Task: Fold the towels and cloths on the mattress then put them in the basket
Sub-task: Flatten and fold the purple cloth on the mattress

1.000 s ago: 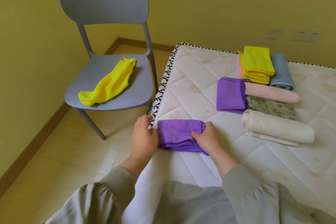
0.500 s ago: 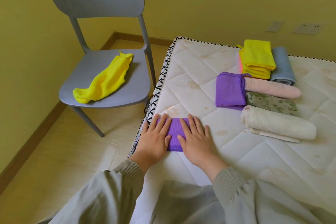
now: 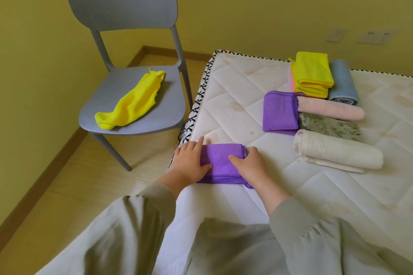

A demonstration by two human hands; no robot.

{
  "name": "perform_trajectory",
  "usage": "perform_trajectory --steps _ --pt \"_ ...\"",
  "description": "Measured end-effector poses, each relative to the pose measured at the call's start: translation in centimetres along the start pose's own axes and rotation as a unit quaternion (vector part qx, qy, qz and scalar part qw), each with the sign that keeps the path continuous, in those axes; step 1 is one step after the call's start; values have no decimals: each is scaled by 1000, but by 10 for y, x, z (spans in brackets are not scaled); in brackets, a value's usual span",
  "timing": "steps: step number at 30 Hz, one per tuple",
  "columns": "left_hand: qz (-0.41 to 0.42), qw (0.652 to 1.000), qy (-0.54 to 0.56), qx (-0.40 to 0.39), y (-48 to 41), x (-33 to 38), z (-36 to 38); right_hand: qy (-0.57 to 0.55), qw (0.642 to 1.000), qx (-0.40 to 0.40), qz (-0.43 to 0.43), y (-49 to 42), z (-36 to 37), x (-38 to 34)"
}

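Cloth [image 3: 223, 158], purple and folded small, lay at the near corner of the mattress [image 3: 223, 100]. The left hand [image 3: 192, 163] pressed flat on its left side; the right hand [image 3: 251, 166] seemingly pinched its right edge. Folding looked done; next it needed lifting intact.
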State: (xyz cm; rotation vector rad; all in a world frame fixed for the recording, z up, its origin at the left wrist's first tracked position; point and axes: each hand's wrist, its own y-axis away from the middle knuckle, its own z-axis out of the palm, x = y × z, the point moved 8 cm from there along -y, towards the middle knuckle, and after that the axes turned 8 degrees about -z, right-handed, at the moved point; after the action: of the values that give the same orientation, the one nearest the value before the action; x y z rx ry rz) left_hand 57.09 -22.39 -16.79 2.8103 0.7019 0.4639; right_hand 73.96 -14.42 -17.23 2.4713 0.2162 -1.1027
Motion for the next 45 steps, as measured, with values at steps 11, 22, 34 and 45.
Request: perform_trajectory --steps 11,22,34,45 --pt "-160 828 448 -296 13 -8 14 -485 839 -95 228 7 19 17" --pt "-163 796 562 -156 0 18 22 -552 809 -124 158 2 27 8" --pt "-56 969 136 199 -34 34 0 -481 865 44 135 -36 -11 20" --pt "-17 991 10 131 -49 48 27 -99 990 100 -19 -109 -101 -31"
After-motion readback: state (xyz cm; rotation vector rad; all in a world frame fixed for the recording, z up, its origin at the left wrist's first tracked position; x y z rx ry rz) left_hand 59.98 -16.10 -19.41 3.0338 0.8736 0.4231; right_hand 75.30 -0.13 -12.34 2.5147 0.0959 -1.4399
